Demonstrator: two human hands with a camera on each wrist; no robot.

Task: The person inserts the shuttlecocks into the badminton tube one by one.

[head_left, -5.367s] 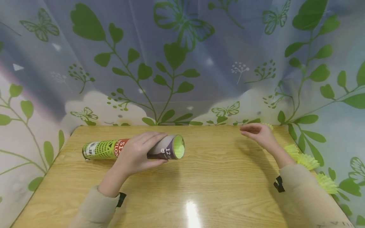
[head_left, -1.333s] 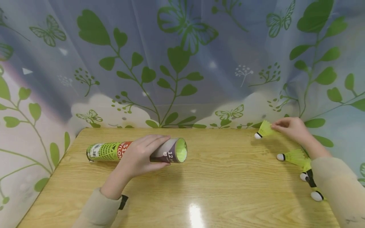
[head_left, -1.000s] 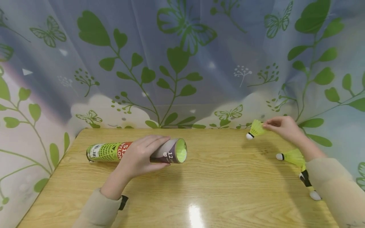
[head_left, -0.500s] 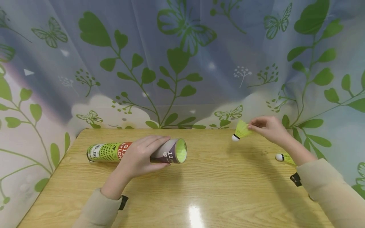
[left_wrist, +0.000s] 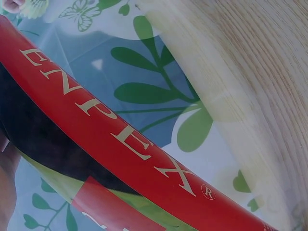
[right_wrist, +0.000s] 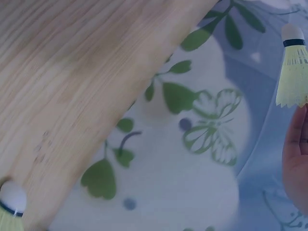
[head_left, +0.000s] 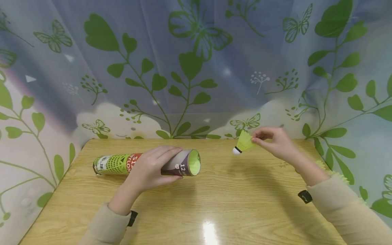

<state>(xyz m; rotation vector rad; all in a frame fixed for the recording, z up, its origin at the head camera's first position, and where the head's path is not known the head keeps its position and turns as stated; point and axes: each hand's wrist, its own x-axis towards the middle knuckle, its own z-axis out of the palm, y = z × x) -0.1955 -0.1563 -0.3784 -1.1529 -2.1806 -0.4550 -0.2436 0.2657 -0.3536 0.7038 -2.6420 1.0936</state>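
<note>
My left hand (head_left: 150, 166) grips a shuttlecock tube (head_left: 114, 164) lying sideways, its open end facing right. Inside that mouth some yellow-green shuttlecock skirt shows. In the left wrist view the tube (left_wrist: 91, 108) fills much of the frame, with red and black bands and the letters ENPEX. My right hand (head_left: 275, 143) pinches a yellow shuttlecock (head_left: 244, 142) by the skirt edge, its white cork tilted down and left towards the tube mouth. The right wrist view has this shuttlecock (right_wrist: 293, 72) at the right edge, fingers at the skirt's rim.
More yellow shuttlecocks (head_left: 341, 177) lie at the table's right side, mostly hidden by the right forearm. One shuttlecock (right_wrist: 13, 197) shows at the lower left of the right wrist view. A patterned curtain (head_left: 196, 85) hangs along the back edge of the wooden table (head_left: 232, 211).
My right hand, first empty, took a shuttlecock from the right side and has carried it leftwards towards the tube. The left hand and the tube have hardly moved.
</note>
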